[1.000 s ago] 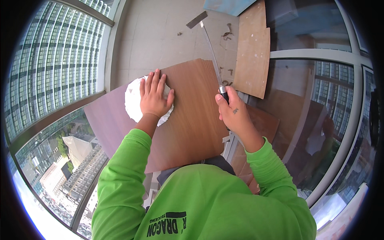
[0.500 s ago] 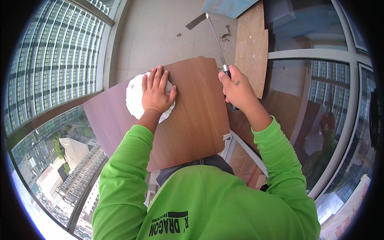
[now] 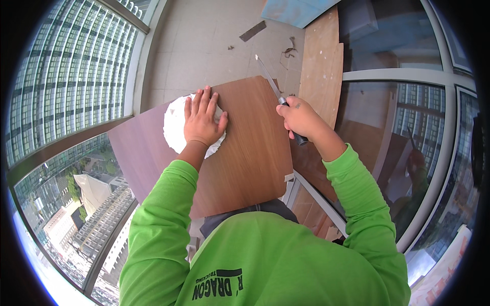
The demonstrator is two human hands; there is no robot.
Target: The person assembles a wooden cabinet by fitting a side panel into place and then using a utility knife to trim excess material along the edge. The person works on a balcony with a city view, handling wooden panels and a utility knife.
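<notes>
My left hand [image 3: 202, 122] lies flat with fingers apart on a round white piece [image 3: 175, 124] with ragged edges, perhaps crumpled cloth or paper. That piece rests on a brown wood-grain board [image 3: 245, 158] in front of my body. My right hand [image 3: 301, 120] is closed around the black handle of a tool with a long thin blade [image 3: 269, 75]. Its exact kind I cannot make out. The blade points away from me and to the left, crossing the board's far right corner, and its pale tip lies over the floor beyond.
A dark flat strip [image 3: 253, 31] and brown scraps [image 3: 289, 51] lie on the tiled floor [image 3: 204, 56]. Beyond stand a light wooden panel [image 3: 320, 66] and a blue-painted piece [image 3: 298, 11]. Tall windows flank me on the left, with glass panes [image 3: 388, 117] on the right.
The blade's tip has come nearer to me, from beside the dark strip to close by the board's far right corner. My left hand stays on the white piece.
</notes>
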